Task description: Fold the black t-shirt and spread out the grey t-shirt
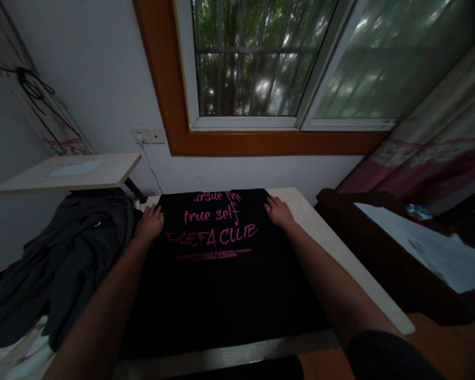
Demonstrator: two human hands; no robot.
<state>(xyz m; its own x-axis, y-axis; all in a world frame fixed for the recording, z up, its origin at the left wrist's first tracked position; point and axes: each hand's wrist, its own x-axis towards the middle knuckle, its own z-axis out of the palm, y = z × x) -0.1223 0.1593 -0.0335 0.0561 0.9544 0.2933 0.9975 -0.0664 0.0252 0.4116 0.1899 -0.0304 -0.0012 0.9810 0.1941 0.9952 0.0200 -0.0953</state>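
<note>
A black T-shirt with pink lettering lies spread over a light wooden table, its far edge folded so the top line of print is cut off. At its far left corner, my left hand is closed on the fabric edge, fingers pointing away from me. My right hand grips the far right corner in the same way. The thumbs and the undersides of both hands are mostly hidden. Both forearms reach along the shirt's sides.
Left of the shirt, dark grey clothes are heaped under a small raised shelf. The pale tabletop extends to the right. Beyond it, a brown surface bears a white sheet. A wall and window stand behind.
</note>
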